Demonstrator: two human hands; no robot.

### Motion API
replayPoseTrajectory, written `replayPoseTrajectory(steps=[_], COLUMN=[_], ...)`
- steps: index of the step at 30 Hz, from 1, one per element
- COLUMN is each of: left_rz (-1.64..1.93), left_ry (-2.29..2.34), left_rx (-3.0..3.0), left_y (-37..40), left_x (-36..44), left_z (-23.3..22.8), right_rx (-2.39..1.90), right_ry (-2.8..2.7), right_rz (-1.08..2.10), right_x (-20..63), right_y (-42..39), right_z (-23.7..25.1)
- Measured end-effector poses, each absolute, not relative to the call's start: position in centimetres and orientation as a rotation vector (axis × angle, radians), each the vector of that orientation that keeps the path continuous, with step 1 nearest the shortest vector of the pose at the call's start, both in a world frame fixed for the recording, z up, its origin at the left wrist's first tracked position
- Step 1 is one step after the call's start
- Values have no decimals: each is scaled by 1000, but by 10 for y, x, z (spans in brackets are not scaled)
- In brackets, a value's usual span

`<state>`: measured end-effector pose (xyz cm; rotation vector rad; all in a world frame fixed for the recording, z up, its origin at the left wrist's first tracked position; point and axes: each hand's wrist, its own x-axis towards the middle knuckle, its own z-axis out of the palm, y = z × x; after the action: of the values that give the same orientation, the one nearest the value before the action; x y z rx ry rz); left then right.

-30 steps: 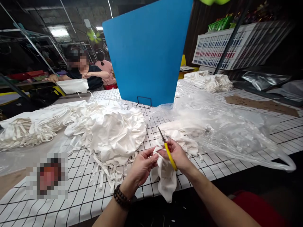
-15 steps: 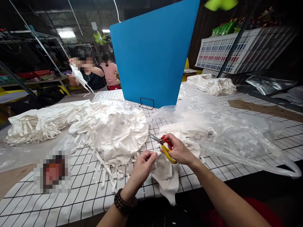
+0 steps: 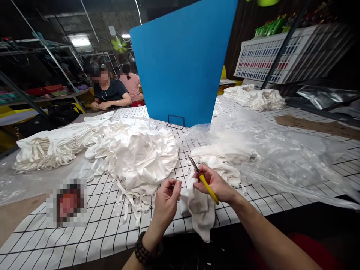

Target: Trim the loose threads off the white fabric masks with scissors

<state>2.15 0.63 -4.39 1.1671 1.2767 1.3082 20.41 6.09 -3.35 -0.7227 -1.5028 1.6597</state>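
Note:
In my right hand [image 3: 215,183] is a pair of scissors [image 3: 207,186] with a yellow handle, blades together and tilted up to the left. A white cloth piece [image 3: 201,213] droops below that hand over the table's front edge; the fingertips touch its top, but I cannot see whether they grip it. To the left, the fingers of my left hand [image 3: 168,197] are pinched together, apart from the cloth. What they hold, if anything, is too small to make out. Beyond my left hand lies a big heap of white fabric pieces [image 3: 140,157] with loose straps.
Folded white pieces [image 3: 47,148] are stacked at left. A blue board [image 3: 182,67] stands upright ahead. Clear plastic bags [image 3: 275,157] spread over the right side of the grid-patterned tablecloth [image 3: 92,225], with white crates [image 3: 275,60] behind. Across the table sits a person [image 3: 111,92].
My left hand has come away from the cloth and moved slightly left. The scissors have closed and turned more upright in my right hand. The person opposite has lowered a white piece.

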Motion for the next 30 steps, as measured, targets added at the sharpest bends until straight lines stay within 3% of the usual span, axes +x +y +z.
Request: replayPoseTrajectory(steps=[2, 7, 14, 20, 25, 30], left_rz=[1214, 592, 252, 363, 487, 660], left_ry=[1213, 737, 730, 750, 822, 835], left_rx=[1195, 1072, 1176, 1111, 1088, 1035], left_y=[13, 43, 65, 52, 24, -6], left_x=[14, 6, 4, -7, -23, -40], left_z=[-37, -17, -1, 0, 1, 10], right_rx=[-687, -711, -841, -1380, -1665, -1656], right_ry=[-1587, -1856, -1924, -1578, -1699, -1707], right_rz=[1687, 1633, 1596, 1318, 1084, 983], right_x=[209, 222, 229, 233, 214, 205], right_y=[62, 61, 59, 42, 13, 26], right_z=[-25, 2, 14, -31, -79, -72])
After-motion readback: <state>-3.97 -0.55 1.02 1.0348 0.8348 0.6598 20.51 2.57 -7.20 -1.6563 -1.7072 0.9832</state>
